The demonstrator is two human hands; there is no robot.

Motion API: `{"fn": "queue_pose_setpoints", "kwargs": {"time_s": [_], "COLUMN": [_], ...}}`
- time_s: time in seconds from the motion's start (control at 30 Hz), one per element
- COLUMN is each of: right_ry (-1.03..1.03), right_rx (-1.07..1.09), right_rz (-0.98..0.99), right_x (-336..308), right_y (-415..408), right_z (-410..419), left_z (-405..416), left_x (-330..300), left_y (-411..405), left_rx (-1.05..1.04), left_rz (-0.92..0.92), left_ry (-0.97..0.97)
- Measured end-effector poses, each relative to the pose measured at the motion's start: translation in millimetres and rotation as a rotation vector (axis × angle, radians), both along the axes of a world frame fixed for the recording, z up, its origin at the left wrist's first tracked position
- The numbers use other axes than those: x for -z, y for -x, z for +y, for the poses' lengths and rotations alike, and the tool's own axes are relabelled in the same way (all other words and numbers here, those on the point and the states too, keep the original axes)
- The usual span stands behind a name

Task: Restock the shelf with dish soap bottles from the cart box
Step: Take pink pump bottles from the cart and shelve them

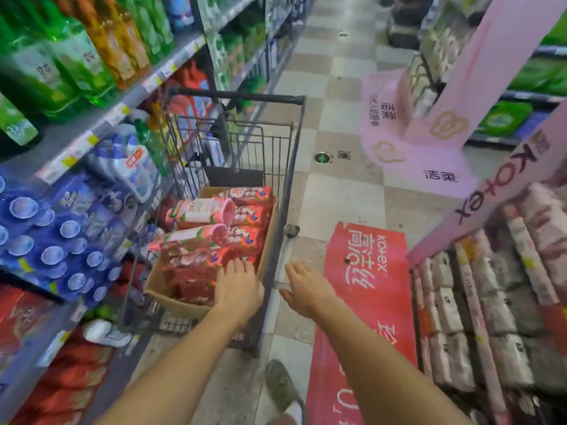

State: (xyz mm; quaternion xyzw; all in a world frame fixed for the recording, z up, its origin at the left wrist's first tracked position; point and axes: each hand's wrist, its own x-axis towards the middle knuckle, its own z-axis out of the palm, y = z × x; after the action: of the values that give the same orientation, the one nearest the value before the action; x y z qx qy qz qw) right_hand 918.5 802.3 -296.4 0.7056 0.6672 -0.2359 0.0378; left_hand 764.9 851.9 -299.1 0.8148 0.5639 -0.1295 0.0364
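Head view of a store aisle. The left hand reaches into the cardboard box in the wire cart; its fingers lie nearly straight and slightly spread, resting flat on the near red dish soap bottles, with nothing gripped. The right hand hovers outside the cart, just beside its right rim, palm down, fingers loosely extended and a little apart; whether they touch the cart's frame cannot be told, and they hold nothing.

The red and pink bottles lie on their sides in rows, filling most of the box, two paler ones stacked on top at the far left. The box sits in the near part of the cart basket, its right wall close against the cart's right side.

The shelf stands to the left, touching or just beside the cart, carrying green and orange bottles above and blue packs below, with red packs at floor level. To the right of the cart, open tiled floor runs down the aisle, partly covered by a red floor sticker. A pink display and stacked pale packs bound the right side. A shoe shows on the floor near the cart's near corner.
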Motion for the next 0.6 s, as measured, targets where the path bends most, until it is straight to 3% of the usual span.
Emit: {"fn": "queue_pose_setpoints", "kwargs": {"time_s": [0.27, 0.6], "right_ry": [0.013, 0.091], "right_rx": [-0.132, -0.416], "right_rz": [0.054, -0.007], "right_x": [-4, 11], "right_y": [12, 49], "right_z": [127, 231], "left_z": [97, 160], "left_x": [-5, 8], "left_y": [16, 36], "left_rx": [-0.177, -0.455], "left_rz": [0.082, 0.149], "left_ry": [0.01, 0.064]}}
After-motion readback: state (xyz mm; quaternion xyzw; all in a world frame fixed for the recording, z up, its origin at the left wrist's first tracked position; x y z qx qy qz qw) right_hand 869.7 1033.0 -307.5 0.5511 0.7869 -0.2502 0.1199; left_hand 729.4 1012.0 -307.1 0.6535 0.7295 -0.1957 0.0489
